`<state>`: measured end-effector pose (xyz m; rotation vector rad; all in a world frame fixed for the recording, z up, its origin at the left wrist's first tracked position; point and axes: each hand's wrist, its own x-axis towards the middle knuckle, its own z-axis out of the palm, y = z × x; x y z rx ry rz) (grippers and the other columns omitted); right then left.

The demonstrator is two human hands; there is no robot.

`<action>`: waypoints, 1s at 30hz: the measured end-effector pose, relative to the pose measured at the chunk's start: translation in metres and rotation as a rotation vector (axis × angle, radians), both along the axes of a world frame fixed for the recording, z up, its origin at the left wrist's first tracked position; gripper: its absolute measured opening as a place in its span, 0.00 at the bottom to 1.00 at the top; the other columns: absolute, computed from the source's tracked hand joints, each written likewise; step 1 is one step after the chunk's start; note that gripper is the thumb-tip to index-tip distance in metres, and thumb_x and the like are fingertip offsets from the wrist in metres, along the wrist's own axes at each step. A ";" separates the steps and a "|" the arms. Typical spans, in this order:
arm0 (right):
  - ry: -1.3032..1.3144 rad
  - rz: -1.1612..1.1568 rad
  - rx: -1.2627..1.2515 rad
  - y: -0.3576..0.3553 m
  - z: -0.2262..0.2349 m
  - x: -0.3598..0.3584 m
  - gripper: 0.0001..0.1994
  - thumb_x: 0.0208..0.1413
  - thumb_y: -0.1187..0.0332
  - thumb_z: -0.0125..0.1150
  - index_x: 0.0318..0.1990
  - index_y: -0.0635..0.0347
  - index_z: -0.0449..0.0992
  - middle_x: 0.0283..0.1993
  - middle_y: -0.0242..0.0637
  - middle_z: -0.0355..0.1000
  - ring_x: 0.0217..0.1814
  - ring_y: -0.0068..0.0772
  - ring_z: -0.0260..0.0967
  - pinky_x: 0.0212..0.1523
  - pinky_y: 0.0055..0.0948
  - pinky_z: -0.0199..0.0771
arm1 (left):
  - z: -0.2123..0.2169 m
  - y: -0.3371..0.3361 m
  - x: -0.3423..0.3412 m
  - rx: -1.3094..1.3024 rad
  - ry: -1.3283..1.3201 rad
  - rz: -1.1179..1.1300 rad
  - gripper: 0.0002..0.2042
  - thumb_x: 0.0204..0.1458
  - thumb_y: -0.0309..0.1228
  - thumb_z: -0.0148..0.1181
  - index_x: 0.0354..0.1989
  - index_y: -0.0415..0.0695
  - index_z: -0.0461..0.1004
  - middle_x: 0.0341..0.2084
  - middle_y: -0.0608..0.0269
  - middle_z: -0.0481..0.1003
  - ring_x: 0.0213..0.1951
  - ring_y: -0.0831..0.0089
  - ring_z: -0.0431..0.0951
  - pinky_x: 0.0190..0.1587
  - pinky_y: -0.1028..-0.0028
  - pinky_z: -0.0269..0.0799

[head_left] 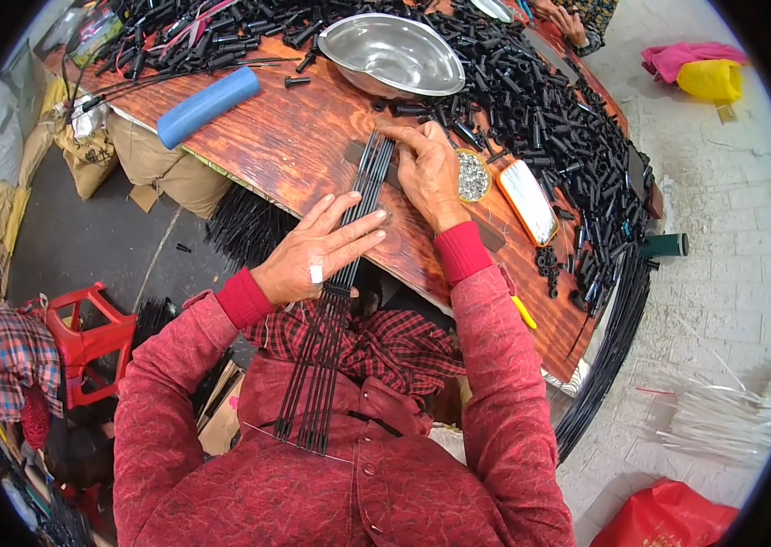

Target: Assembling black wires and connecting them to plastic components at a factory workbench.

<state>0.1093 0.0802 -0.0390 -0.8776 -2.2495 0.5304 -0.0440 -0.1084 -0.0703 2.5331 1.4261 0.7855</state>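
Shows a red-brown wooden surface (267,155), heaped with loose black tubular parts (540,128), apparently unsorted; long, thin black rods (331,314) across its near edge, already aligned beneath outstretched left fingers (354,230) and curled right fingers (410,137), whether gripping, cannot tell; crowding beyond, a shiny oval metal bowl (394,62), then a blue cylinder (207,108), then small silvery pieces (474,176).

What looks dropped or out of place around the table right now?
A small black piece lies on the grey floor, away from the black parts heaped on the table; it may have fallen. The black rods at the left hand and right hand show no visible damage.
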 end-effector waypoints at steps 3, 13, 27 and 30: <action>0.022 -0.018 0.008 0.000 -0.001 -0.001 0.17 0.53 0.81 0.61 0.45 0.47 0.87 0.33 0.42 0.69 0.35 0.46 0.73 0.38 0.43 0.75 | 0.007 -0.001 0.003 -0.030 -0.129 -0.010 0.44 0.41 0.31 0.72 0.72 0.50 0.63 0.75 0.61 0.58 0.75 0.46 0.53 0.75 0.46 0.51; 0.025 -0.050 0.081 -0.006 -0.002 -0.003 0.17 0.56 0.80 0.60 0.48 0.48 0.86 0.32 0.41 0.68 0.32 0.43 0.71 0.35 0.39 0.72 | 0.002 -0.001 0.003 -0.013 -0.156 0.002 0.43 0.37 0.23 0.68 0.71 0.49 0.65 0.74 0.61 0.60 0.75 0.47 0.55 0.73 0.47 0.55; 0.029 -0.014 0.151 -0.001 0.000 -0.004 0.17 0.53 0.82 0.60 0.46 0.50 0.86 0.34 0.42 0.70 0.34 0.44 0.73 0.36 0.40 0.74 | -0.007 0.000 0.000 0.013 -0.015 0.012 0.43 0.44 0.49 0.74 0.71 0.50 0.65 0.74 0.62 0.60 0.74 0.46 0.55 0.72 0.47 0.55; 0.027 0.027 0.132 0.002 0.000 -0.003 0.16 0.54 0.82 0.60 0.45 0.51 0.86 0.35 0.42 0.71 0.34 0.44 0.72 0.36 0.39 0.74 | -0.006 0.000 0.000 0.019 -0.011 0.013 0.43 0.45 0.49 0.74 0.71 0.50 0.66 0.74 0.61 0.61 0.74 0.46 0.56 0.72 0.47 0.55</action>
